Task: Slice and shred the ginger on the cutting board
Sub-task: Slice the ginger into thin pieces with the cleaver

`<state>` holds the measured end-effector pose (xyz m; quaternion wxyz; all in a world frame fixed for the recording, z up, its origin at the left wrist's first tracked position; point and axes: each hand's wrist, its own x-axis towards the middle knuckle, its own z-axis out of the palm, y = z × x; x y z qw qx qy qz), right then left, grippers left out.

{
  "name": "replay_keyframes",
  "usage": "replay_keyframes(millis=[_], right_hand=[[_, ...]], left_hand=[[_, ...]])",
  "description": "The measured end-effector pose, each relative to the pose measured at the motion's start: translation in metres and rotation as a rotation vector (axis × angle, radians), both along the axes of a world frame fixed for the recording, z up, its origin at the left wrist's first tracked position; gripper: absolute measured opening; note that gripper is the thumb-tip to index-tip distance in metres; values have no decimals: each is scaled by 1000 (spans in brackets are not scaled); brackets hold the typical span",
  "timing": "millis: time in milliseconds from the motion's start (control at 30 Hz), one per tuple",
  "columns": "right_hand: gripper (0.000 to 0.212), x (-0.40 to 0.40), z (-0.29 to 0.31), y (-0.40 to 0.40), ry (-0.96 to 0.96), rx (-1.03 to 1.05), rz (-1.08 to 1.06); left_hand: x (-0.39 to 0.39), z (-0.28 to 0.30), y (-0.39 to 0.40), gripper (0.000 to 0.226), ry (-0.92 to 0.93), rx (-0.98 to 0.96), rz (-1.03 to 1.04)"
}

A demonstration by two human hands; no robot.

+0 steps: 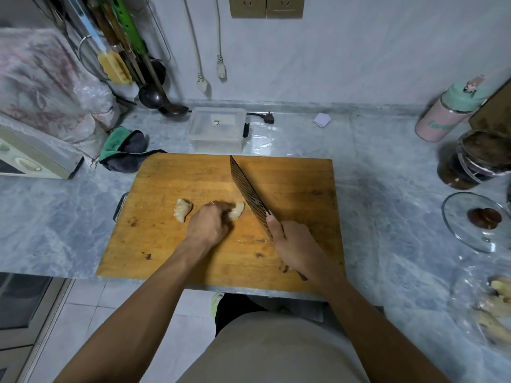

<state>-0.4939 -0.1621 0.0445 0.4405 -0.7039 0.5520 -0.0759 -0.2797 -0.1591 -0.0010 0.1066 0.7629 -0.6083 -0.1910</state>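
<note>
- The rectangular wooden cutting board lies on the grey marble counter, with its near edge close to the counter's near edge.
- The left hand has its fingers curled down onto a pale, peeled piece of ginger in the middle of the board and holds it against the wood.
- A second pale piece of ginger lies alone on the board, just to the left of the left hand and not touching it.
- The right hand grips the handle of the dark kitchen knife with a ribbed blade; the thumb lies along the blade's base.
- The blade points far and a little left, and it stands just to the right of the held ginger (whether the edge touches the ginger or the board, I cannot tell).
- Beyond the far edge of the board stands a clear plastic box, and a green and grey cloth lies at the far left corner.
- On the right of the counter are a glass lid with a brown knob, a dark jar and a pink bottle with a mint green cap.
- More unpeeled ginger roots lie at the near right, in a clear plastic bag.
</note>
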Motion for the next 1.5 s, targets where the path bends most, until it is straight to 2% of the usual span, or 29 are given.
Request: replay_keyframes(millis=[133,300,433,567,800,967,1033,1133,1200,1500], right_hand=[[65,1,4,1,-14,-10,32],[62,5,7,7,-11,-11,54],[61,7,8,6,-15,-11,37],[62,7,12,8,-35,12,28],[63,10,12,11,-42,23,12],[64,6,8,1,-40,10,-25],[65,3,6,-3,-28,18,-19],[63,1,7,-6,-14,34,23],[61,2,9,-7,4,26,64],[59,8,6,3,64,22,150]], left_hand=[[2,2,0,42,-81,26,-55],[-10,-5,4,38,-107,3,31],[-21,-9,6,31,-9,-53,170],[-26,-15,12,38,145,-109,241],[-24,-12,17,43,157,-118,213],[-1,-10,20,56,120,-135,18],[-1,-12,24,52,168,-220,109],[-12,-19,30,25,291,-287,434],[-21,-18,29,34,398,-240,583],[-32,-12,14,43,521,-187,578]])
